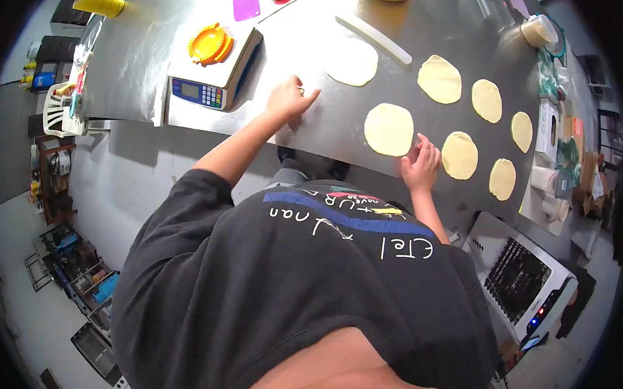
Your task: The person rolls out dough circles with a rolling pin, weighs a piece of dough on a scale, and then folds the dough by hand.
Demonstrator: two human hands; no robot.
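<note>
My left hand (292,101) is over the steel table near its front edge, right of the scale, with thumb and fingers apart. A small pale spot shows by its fingers. My right hand (422,164) is at the front edge, fingers apart and pointing away from me, between a round dough disc (389,129) and another dough disc (460,156). Its fingertips are right by the rim of the first disc. Further off lie a pale dough disc (353,62), an oval one (439,79) and several more toward the right.
A digital scale (203,91) stands at left, carrying orange dumpling moulds (209,43). Behind the discs lies a white rolling pin (374,39). A purple scraper (247,7) sits at the back, a tub (540,31) at back right. A white machine (520,280) stands on my right.
</note>
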